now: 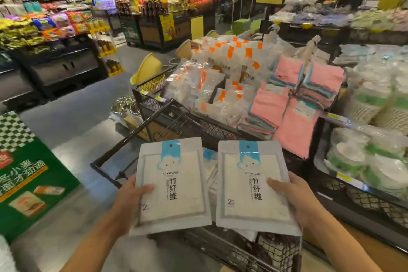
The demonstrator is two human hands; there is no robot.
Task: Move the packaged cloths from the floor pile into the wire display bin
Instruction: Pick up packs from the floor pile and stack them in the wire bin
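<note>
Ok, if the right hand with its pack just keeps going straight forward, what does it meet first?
Probably the pink cloths stacked in the wire bin. The right hand holds its white pack pointing up and ahead toward them, though depth is hard to judge from this single view.

two flat white plastic cloth packs each have a light blue strip on top and black writing. the wire mesh bin is black. the soft folded towels are pink. the clear bags have orange tags. the big cardboard sign is green with black and white checks.
</note>
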